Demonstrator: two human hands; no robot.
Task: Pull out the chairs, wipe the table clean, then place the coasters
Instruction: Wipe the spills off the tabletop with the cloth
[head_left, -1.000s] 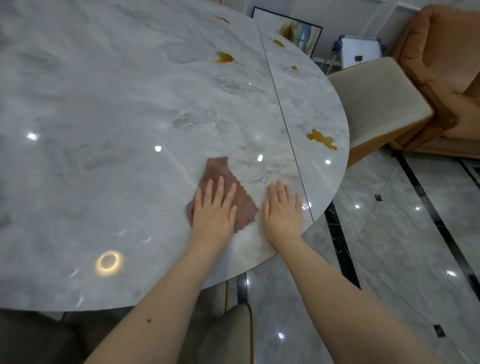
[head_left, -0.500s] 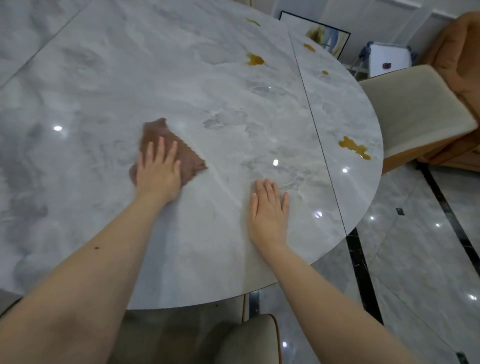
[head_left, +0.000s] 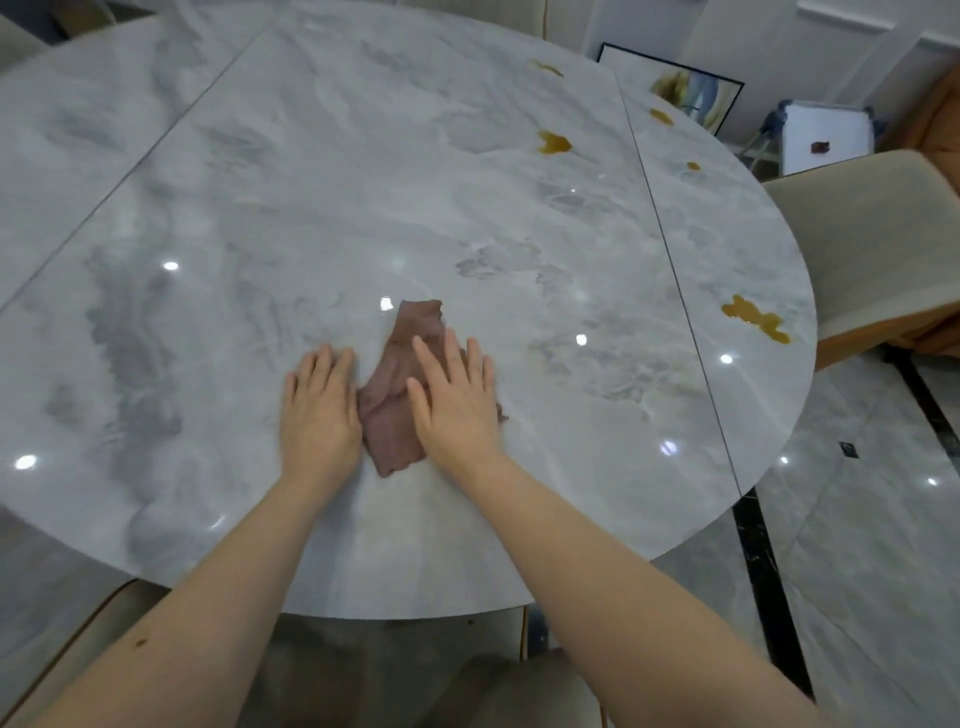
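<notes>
While both forearms reach in from the near edge, a person's two hands lie flat on a large round marble table (head_left: 322, 197). The right hand (head_left: 457, 402) presses down on a brown cloth (head_left: 400, 379), its fingers straight and spread, grasping nothing; the palm covers the right side of the cloth. The left hand (head_left: 319, 410) rests on the bare tabletop just beside the cloth's left edge, fingers likewise straight and relaxed; whether it touches the cloth cannot be told. The cloth is crumpled and longish, its narrow end pointing toward the far side, and it lies in the near middle of the table.

The tabletop is glossy grey-white with darker veining, and thin seams run across it on the left and on the right. Several amber spills (head_left: 756, 318) sit on the right part of the table: one large blotch near the right rim, another blotch (head_left: 554, 142) farther away beside the right seam, and smaller spots farther still.

A cream upholstered chair (head_left: 872, 244) stands off the right rim, apart from the table. Another chair back (head_left: 524, 691) shows at the near edge, between the arms. The floor (head_left: 857, 545) is pale marble tile with black inlay strips. A framed picture (head_left: 685, 88) leans at the far right.
</notes>
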